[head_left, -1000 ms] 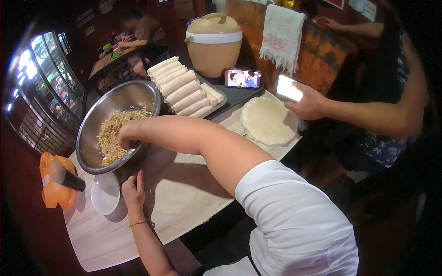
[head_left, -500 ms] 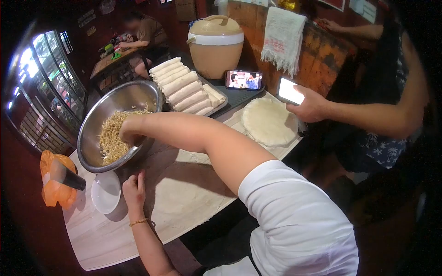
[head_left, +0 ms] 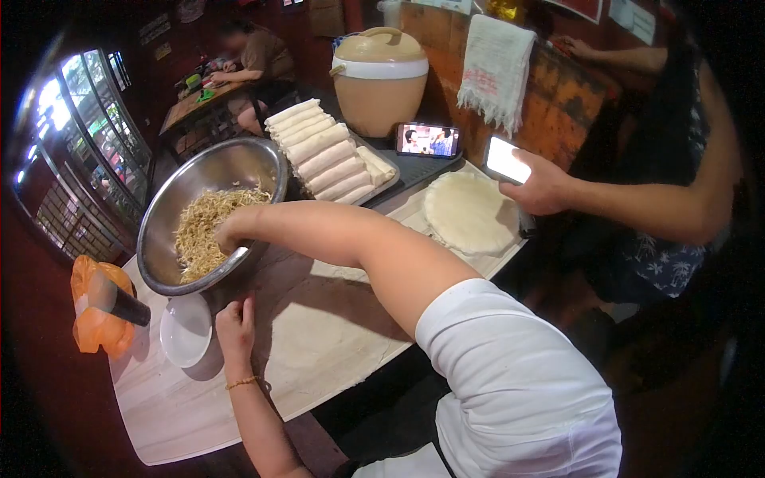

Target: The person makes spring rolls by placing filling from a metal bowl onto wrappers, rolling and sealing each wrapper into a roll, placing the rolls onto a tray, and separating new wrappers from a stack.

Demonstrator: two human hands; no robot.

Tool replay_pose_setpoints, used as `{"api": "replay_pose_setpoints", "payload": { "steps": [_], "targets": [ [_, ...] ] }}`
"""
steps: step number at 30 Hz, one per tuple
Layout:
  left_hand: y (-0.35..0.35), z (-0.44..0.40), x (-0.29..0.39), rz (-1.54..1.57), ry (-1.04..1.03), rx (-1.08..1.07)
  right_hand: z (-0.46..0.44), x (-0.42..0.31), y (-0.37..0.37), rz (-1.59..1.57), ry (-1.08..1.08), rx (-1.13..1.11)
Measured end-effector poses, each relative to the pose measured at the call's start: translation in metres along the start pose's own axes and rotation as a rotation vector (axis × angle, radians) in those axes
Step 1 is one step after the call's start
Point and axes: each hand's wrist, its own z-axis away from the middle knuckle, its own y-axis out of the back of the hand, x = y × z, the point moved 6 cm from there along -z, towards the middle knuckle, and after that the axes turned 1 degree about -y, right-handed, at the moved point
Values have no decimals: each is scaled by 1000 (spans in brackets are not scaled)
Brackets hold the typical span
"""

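My right hand (head_left: pixel 235 229) reaches into a large tilted metal bowl (head_left: pixel 177 180), its fingers hidden at the shredded filling (head_left: pixel 199 227). My left hand (head_left: pixel 237 323) rests on the pale board (head_left: pixel 319 350) below the bowl, beside a white dish (head_left: pixel 186 331); its fingers look curled, and what they hold, if anything, is hidden. Behind the bowl, a tray (head_left: pixel 381 188) bears stacked pale rolls (head_left: pixel 319 151). A stack of round, thin wrappers (head_left: pixel 470 213) lies at the board's far right.
A co-worker's hand (head_left: pixel 542 183) holds a lit phone (head_left: pixel 508 160) at the right. Another phone (head_left: pixel 428 140) stands before a beige cooler (head_left: pixel 380 88). A dark cup (head_left: pixel 127 306) and orange bag (head_left: pixel 100 319) are at the left. Another person sits at a far table.
The view has shifted slightly, moving the surroundings a little rightward. My right hand has shifted slightly within the bowl; my left hand stays beside the dish.
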Motion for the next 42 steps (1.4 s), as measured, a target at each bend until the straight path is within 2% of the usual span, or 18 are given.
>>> {"api": "replay_pose_setpoints", "payload": {
  "steps": [2,5,7,14,15,17,21,23,25,26,28,32,34,39,42],
  "targets": [
    [0,0,-1,-50,-2,-2,4,-1,7,13,-59,68],
    [1,0,0,-104,-3,-16,33,-25,17,274,45,-171],
    [2,-1,3,-109,-2,-26,56,-28,25,265,-66,-215],
    [1,-1,2,-56,12,-11,11,-6,3,183,-81,-91],
    [1,-1,1,-50,11,-16,-7,5,-2,89,-89,-25],
    [2,-1,3,-55,7,-18,-12,9,-2,-6,-97,41],
    [1,0,2,-49,20,-31,11,-5,9,22,-85,161],
    [2,0,4,-43,10,-16,14,-10,15,46,-97,170],
    [4,0,7,-33,-1,-5,14,-15,11,167,-27,-31],
    [4,-1,8,-49,27,-32,19,-13,4,165,-28,-31],
    [4,-1,7,-66,56,-60,27,-6,9,28,76,474],
    [4,0,5,-50,36,-32,5,0,8,-96,-50,375],
    [5,-1,4,-3,22,-4,-2,2,1,-73,-139,144],
    [6,-1,3,-8,61,-4,5,4,1,-154,-157,219],
    [5,0,-2,2,55,-3,-7,9,-3,-152,-155,185]
  ]
}}
